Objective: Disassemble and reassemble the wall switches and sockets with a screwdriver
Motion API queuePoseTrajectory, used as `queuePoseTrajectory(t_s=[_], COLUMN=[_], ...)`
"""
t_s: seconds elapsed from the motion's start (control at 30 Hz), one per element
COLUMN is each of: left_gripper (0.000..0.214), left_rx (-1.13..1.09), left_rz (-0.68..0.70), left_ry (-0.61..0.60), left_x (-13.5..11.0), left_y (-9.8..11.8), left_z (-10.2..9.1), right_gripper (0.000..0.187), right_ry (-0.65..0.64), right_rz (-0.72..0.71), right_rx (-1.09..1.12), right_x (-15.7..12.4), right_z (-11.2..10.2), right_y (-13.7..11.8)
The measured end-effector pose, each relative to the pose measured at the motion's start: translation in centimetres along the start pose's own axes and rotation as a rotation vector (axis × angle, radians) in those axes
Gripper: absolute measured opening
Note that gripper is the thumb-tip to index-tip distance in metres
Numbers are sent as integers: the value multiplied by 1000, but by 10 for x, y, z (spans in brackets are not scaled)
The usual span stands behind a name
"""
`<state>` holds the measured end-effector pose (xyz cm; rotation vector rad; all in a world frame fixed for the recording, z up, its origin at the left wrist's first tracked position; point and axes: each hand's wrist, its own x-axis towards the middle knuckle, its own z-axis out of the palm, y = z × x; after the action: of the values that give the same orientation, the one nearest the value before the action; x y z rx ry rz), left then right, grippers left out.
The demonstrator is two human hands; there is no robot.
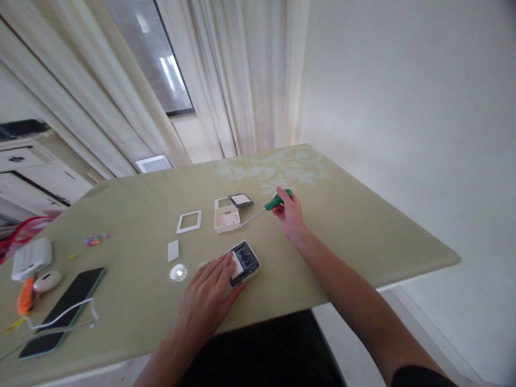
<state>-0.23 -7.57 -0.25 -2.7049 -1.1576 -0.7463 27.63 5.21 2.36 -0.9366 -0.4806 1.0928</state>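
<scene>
My left hand holds a wall switch with a white casing and dark inner frame near the table's front edge. Its fingers lie over a white rocker plate, and the thumb is along the near side. My right hand is closed around the green handle of a screwdriver. The shaft points left and down, its tip beside the right corner of a white mounting box. A dark-framed switch insert leans at the back of that box, partly over a white frame.
Left of the box are a white square frame, a small white plate and a shiny round spot. A phone, white cable, white power strip, orange tool and colourful bits lie farther left. A wall stands right.
</scene>
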Motion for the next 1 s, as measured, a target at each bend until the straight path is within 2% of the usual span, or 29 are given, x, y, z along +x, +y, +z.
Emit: queuePoseTrajectory(t_s=[0.2,0.33,0.53,0.63,0.73,0.8,0.87,0.9,1.0], left_gripper=[32,32,33,31,41,49,50,56,67], left_rx=[131,54,-37,-64,-96,-108,-95,-67,-30], left_rz=[94,100,72,54,53,-38,-308,-376,-467], left_ry=[-75,-129,-156,-159,-182,-179,-104,-75,-61], left_x=[3,5,16,20,16,9,-3,-10,-35], left_y=[-2,-8,-34,-41,-51,-69,-96,-110,-142], left_z=[0,-2,1,2,-3,-8,-15,-18,-25], right_gripper=[51,41,29,31,42,49,52,53,53], right_ry=[20,33,51,46,34,27,24,22,18], right_rz=[14,34,55,44,25,12,1,-3,-6], right_rx=[0,2,-8,-1,17,34,50,56,65], right_x=[-1,-2,-1,-1,0,0,0,0,-1], right_z=[2,3,3,2,1,1,1,1,1], right_y=[0,0,1,1,0,-1,-2,-2,-3])
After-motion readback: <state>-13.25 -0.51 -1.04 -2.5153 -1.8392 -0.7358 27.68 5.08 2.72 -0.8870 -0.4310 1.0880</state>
